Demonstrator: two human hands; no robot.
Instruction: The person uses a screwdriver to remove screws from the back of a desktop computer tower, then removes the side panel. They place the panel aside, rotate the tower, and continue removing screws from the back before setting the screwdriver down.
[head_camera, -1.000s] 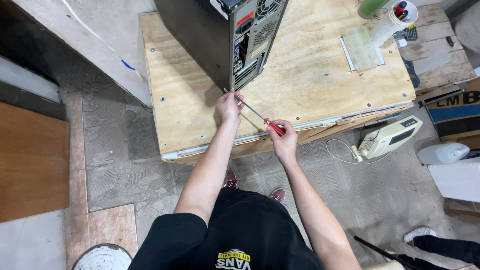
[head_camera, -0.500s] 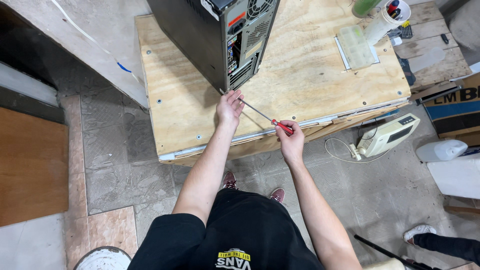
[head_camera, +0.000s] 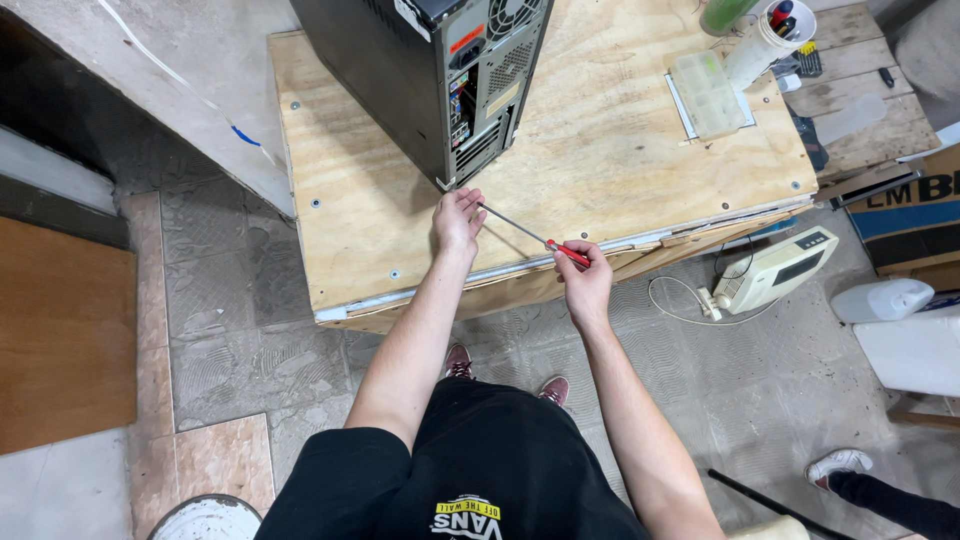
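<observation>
Right hand (head_camera: 585, 280) clenched round the red handle of a screwdriver (head_camera: 530, 234), thin metal shaft running up-left to the left hand (head_camera: 458, 215), whose fingers pinch the tip end at the bottom rear corner of a black computer tower (head_camera: 430, 70) standing on the plywood surface (head_camera: 600, 170). Screwdriver looks light, stiff, slim; best held by the handle, since the shaft would likely be slippery and roll in the fingers. Tower looks heavy and rigid, with sharp sheet-metal edges; the rear panel with vents and ports is no place to grip, better taken by the case sides. Labels: small orange-red sticker high on the rear panel, pale tag lower. Clear plastic box (head_camera: 708, 92) and white tube-shaped container (head_camera: 765, 40) at the far right of the surface. Cardboard box (head_camera: 915, 205) with blue band at right, white jug (head_camera: 885, 300) and cream device (head_camera: 775, 270) on the floor.
</observation>
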